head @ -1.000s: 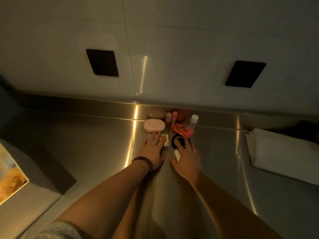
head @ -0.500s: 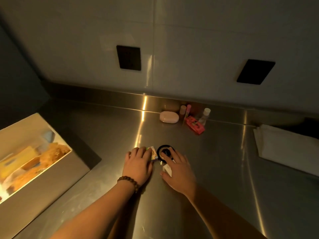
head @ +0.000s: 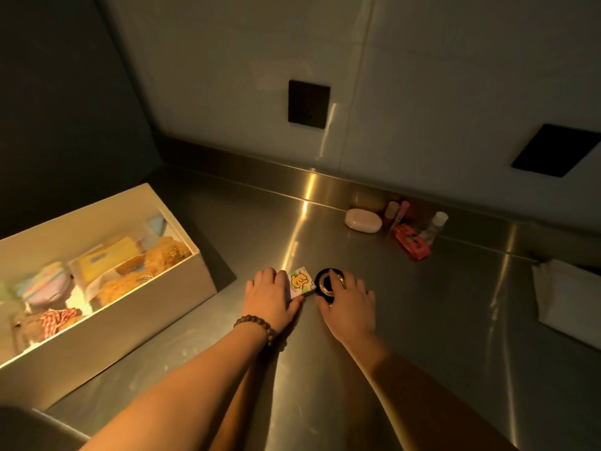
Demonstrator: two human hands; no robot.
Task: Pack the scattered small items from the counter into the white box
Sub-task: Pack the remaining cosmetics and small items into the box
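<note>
Near the middle of the steel counter, my left hand [head: 271, 297] lies flat on the left part of a small cartoon-printed packet [head: 301, 281]. Beside it, my right hand [head: 349, 304] presses on a black round compact with a gold ring [head: 327, 286], fingers draped over it and the thumb at its near rim. The open white box [head: 195, 281] stands to the left, holding several soft and wrapped items. By the back wall lie a pink oval case [head: 363, 220], a red packet [head: 411, 245], a small clear bottle [head: 434, 225] and a pink tube [head: 402, 212].
A folded white cloth [head: 569, 301] lies at the right edge of the counter. Two black wall plates [head: 308, 104] [head: 554, 150] sit above the raised back edge. A dark wall closes off the left side behind the box.
Both hands have slid the packet and the compact from the back wall toward the front and left. The view has turned left, bringing the white box into sight.
</note>
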